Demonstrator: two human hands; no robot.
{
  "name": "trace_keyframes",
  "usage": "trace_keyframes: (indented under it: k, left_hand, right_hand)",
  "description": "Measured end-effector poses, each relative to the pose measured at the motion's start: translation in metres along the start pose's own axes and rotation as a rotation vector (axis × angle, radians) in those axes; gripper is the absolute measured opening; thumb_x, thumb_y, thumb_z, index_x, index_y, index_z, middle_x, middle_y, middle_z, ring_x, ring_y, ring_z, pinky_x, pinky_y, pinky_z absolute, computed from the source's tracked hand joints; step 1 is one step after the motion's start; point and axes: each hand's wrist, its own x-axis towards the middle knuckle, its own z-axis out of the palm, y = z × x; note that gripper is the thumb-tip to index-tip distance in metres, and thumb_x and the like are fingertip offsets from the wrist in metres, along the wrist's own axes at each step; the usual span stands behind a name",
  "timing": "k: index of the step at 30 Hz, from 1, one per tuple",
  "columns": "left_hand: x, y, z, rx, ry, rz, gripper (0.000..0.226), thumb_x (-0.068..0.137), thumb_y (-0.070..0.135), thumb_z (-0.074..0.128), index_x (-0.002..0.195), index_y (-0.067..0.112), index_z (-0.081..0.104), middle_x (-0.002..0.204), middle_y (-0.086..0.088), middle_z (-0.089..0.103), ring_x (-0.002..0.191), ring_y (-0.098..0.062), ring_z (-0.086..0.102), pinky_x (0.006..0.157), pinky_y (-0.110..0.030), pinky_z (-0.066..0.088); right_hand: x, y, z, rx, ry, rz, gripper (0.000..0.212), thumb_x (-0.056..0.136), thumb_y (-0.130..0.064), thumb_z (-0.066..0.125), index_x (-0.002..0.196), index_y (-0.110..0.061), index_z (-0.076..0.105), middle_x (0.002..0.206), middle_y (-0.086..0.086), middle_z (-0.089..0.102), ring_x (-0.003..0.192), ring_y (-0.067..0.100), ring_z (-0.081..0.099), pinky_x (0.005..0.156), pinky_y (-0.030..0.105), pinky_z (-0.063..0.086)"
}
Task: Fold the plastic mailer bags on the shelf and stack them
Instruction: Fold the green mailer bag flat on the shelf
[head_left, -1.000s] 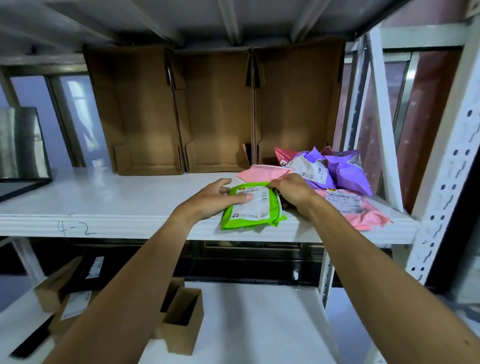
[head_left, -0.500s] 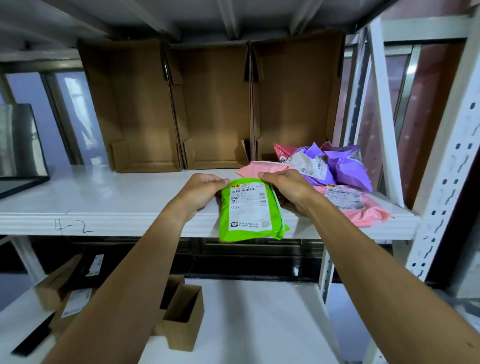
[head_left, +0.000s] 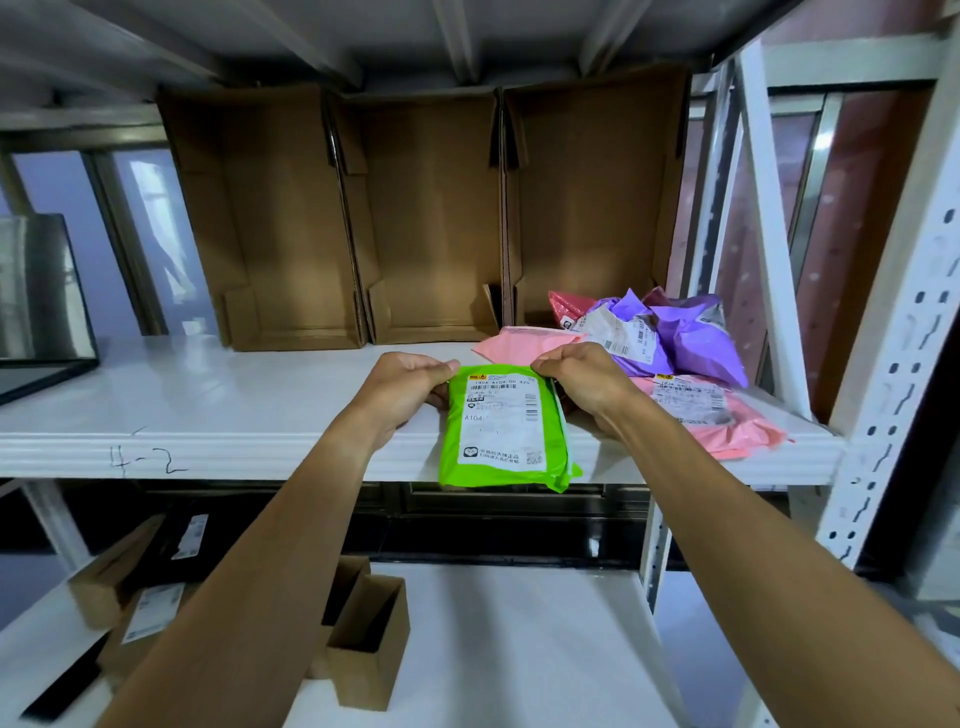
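Note:
A green mailer bag (head_left: 504, 431) with a white shipping label hangs upright over the front edge of the white shelf (head_left: 218, 410). My left hand (head_left: 405, 389) pinches its top left corner and my right hand (head_left: 582, 379) pinches its top right corner. To the right on the shelf lies a loose pile of bags: a flat pink mailer (head_left: 524, 347) just behind my hands, crumpled purple mailers (head_left: 691, 343) with labels, and a pink mailer (head_left: 727, 421) under them near the shelf edge.
Three open cardboard boxes (head_left: 431, 223) stand against the back of the shelf. White uprights (head_left: 769, 223) close off the right side. On the lower shelf (head_left: 509, 649) sit small cardboard boxes (head_left: 369, 634) and labelled parcels (head_left: 150, 613).
The green bag lay flat on the shelf under both hands; now it is lifted by its top corners and hangs down over the shelf edge.

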Motion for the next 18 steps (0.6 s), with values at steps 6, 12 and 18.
trace_keyframes:
  k: [6,12,18]
  left_hand:
    - [-0.006,0.004,-0.002,0.055,-0.13,-0.009,0.031,0.085,0.034,0.079,0.094,0.004,0.08,0.088,-0.01,0.077,0.071,-0.008,0.064,0.071,-0.019,0.053]
    - [-0.007,0.002,-0.004,-0.001,-0.114,-0.009,0.011,0.086,0.018,0.078,0.084,0.007,0.077,0.083,-0.008,0.073,0.076,-0.014,0.061,0.076,-0.023,0.051]
    - [-0.003,0.0,-0.005,-0.09,0.019,0.014,0.012,0.09,0.016,0.074,0.079,0.011,0.075,0.073,-0.001,0.07,0.071,-0.013,0.06,0.074,-0.024,0.048]
  right_hand:
    - [0.006,0.004,-0.001,0.054,0.11,-0.052,0.014,0.094,-0.008,0.06,0.081,-0.011,0.065,0.082,0.011,0.068,0.08,0.025,0.065,0.078,0.039,0.057]
    - [-0.002,-0.002,0.002,0.058,-0.001,-0.041,0.017,0.094,-0.022,0.066,0.083,-0.009,0.07,0.085,0.019,0.071,0.076,0.028,0.064,0.07,0.037,0.053]
    - [-0.014,-0.009,0.004,0.041,-0.152,-0.015,0.039,0.087,-0.038,0.073,0.094,0.0,0.075,0.075,0.016,0.072,0.051,0.021,0.061,0.054,0.028,0.038]
